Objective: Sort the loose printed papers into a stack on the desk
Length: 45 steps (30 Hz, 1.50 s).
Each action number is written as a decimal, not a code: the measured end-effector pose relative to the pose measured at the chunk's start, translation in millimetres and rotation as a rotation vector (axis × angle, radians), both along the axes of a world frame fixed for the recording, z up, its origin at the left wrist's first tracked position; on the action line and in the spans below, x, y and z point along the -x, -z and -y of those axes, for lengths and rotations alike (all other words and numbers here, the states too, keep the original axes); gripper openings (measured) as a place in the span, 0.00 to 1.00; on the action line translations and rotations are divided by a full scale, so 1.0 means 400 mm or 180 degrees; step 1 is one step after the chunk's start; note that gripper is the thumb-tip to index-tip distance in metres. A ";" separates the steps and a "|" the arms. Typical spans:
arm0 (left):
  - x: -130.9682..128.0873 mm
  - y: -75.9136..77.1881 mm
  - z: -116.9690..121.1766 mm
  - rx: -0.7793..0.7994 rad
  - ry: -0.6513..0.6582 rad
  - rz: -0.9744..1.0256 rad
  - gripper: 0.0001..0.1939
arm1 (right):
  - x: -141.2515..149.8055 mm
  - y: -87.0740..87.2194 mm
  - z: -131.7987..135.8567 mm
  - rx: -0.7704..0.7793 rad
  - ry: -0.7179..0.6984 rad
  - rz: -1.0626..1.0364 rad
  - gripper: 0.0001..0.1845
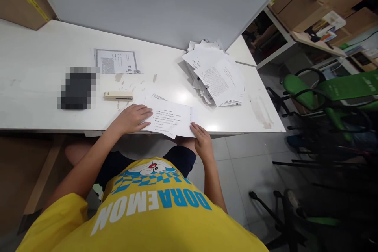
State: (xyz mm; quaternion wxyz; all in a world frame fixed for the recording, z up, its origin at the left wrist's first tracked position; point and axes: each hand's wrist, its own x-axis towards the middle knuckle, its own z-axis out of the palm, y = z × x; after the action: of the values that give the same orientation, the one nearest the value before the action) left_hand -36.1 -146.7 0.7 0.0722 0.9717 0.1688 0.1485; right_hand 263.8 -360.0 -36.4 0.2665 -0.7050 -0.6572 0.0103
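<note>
Printed sheets of paper (pixel 168 120) lie between my two hands at the front edge of the white table, their lower corners reaching past it. They overlap unevenly, with one corner angled out at the bottom. My left hand (pixel 134 119) rests on their left side, fingers stretched over the paper and thumb apart. At the right edge, my right hand (pixel 202 138) grips the sheets with its fingers on top; its thumb is hidden. A cream stapler (pixel 118 96) lies on the table beyond my left hand, touched by neither hand.
A messy paper pile (pixel 217 75) stands at the back right. A bordered document (pixel 116 62) and a dark, pixelated object (pixel 78 88) lie to the left. A grey partition (pixel 147 4) closes off the back. Green chairs (pixel 301 90) and cardboard boxes (pixel 307 8) are at right.
</note>
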 end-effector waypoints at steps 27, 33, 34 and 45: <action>0.008 0.013 0.000 0.0321 -0.0446 -0.0089 0.30 | -0.363 -0.254 -0.410 -0.1648 0.1431 0.0829 0.24; 0.012 0.028 0.002 0.0310 -0.0440 0.0064 0.25 | -0.377 -0.142 -0.425 -0.0167 0.1251 0.0207 0.28; 0.011 0.029 0.001 0.0321 -0.0435 0.0098 0.25 | -0.380 -0.128 -0.415 -0.0059 0.1170 0.0142 0.29; 0.017 0.004 0.052 0.0315 -0.0826 0.0149 0.24 | -0.047 -0.055 -0.124 -0.0550 0.0966 -0.1113 0.19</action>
State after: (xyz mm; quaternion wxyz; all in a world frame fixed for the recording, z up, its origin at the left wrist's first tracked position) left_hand -42.9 -167.5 -1.1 0.1042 0.9332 0.2985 0.1707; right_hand 282.7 -310.5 -14.3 0.4339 -0.7577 -0.4861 0.0357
